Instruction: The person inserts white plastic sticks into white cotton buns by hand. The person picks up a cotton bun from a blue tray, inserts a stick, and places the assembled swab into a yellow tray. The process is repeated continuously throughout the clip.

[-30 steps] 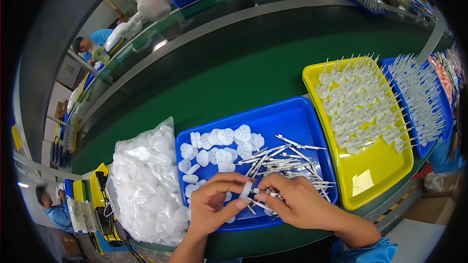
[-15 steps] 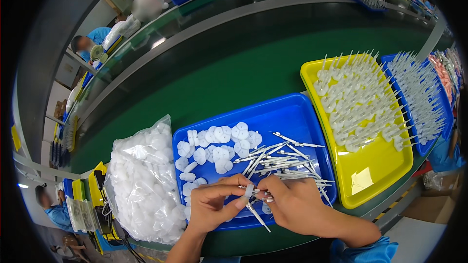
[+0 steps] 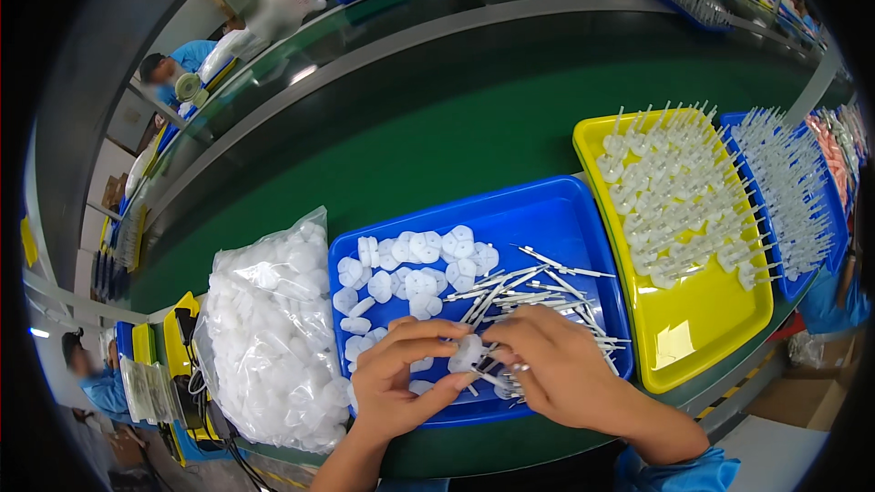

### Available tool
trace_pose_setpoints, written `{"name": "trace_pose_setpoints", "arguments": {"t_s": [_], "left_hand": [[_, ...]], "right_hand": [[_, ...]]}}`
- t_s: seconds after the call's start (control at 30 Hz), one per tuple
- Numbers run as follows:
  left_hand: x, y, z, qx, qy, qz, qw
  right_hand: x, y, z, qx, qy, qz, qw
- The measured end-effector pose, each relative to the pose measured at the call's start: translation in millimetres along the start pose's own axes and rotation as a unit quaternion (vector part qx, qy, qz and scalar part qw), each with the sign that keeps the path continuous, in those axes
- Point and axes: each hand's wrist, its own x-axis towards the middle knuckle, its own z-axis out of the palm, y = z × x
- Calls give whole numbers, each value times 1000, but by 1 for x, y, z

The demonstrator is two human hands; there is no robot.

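Over the front of a blue tray [image 3: 533, 210], my left hand [image 3: 394, 381] pinches a white scalloped plastic disc [image 3: 466, 354] between thumb and fingertips. My right hand [image 3: 563, 372] is closed on thin white sticks [image 3: 492, 372] right beside the disc; their number is unclear, and its curled fingers partly hide them. Whether a stick enters the disc, I cannot tell. Loose white discs [image 3: 422, 247] lie in the tray's left half. Behind my right hand, a heap of white sticks [image 3: 570, 270] fills part of the right half.
A bulging clear bag of white discs [image 3: 269, 346] stands left of the tray. On the right, a yellow tray [image 3: 702, 337] holds discs with upright sticks, and another blue tray [image 3: 807, 278] of them lies beyond. Across the green surface [image 3: 437, 128], a person in blue [image 3: 187, 59] sits.
The disc in my left hand has turned to show its flat face. My right fingers have shifted slightly and curl more over the sticks. The view has moved a little.
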Motion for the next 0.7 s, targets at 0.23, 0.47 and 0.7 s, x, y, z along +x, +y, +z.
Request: {"name": "trace_pose_setpoints", "arguments": {"t_s": [0.23, 0.47, 0.7], "left_hand": [[3, 6, 4, 44, -7, 66, 997], [3, 8, 5, 135, -8, 135, 982], [5, 10, 7, 219, -18, 200, 955]], "right_hand": [[-3, -9, -2, 51, -27, 62, 996], [-5, -11, 6, 89, -13, 88, 992], [-5, -11, 5, 112, -7, 83, 990]]}}
